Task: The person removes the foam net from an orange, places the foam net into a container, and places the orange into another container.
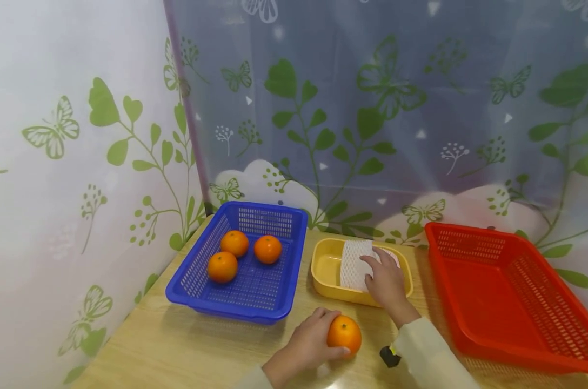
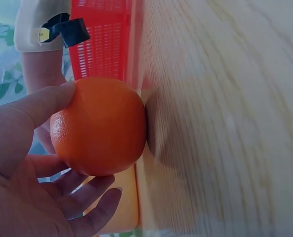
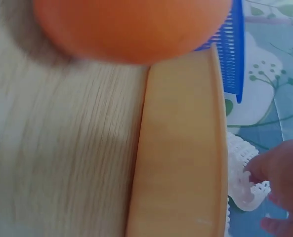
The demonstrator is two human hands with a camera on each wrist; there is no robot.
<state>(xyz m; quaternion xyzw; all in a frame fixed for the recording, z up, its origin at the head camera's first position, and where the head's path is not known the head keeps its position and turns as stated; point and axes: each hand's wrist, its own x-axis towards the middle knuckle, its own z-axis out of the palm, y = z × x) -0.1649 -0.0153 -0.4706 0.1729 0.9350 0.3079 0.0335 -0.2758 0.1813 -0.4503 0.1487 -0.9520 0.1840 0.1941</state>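
Note:
On the wooden table, my left hand [image 1: 309, 341] grips an orange [image 1: 345, 335], its thumb on the near side and its fingers round the far side. The left wrist view shows the same orange [image 2: 101, 127] close up, low against the tabletop. My right hand [image 1: 387, 278] reaches over the yellow tub [image 1: 327, 262], where white foam fruit nets [image 1: 355, 265] lie. In the right wrist view its fingers pinch a white net [image 3: 242, 170] above the tub's rim; part of that net is hidden by the hand.
A blue basket [image 1: 255, 297] with three oranges [image 1: 222, 267] stands to the left. At the right is a red basket [image 1: 493, 294]. Behind the table hangs a leaf-and-butterfly patterned curtain [image 1: 323, 178]. A black strap piece [image 1: 389, 356] sits at the right sleeve.

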